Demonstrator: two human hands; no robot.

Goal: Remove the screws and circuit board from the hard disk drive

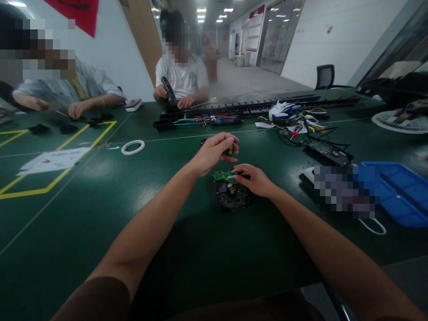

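A black hard drive [231, 197] lies on the green table [100, 214] in front of me, its green circuit board [222, 175] facing up. My left hand [214, 154] is closed round a small screwdriver with a yellow and black handle [230, 149], held upright over the board. My right hand [253, 179] rests on the drive's right side, its fingers curled and pressing on the board's edge.
A blue plastic tray [401, 191] sits at the right. A white tape ring [133, 147] and a paper sheet [53, 160] lie at the left inside yellow floor-tape lines. Cables, tools and a long black rack [254, 108] lie farther back. Two people work across the table.
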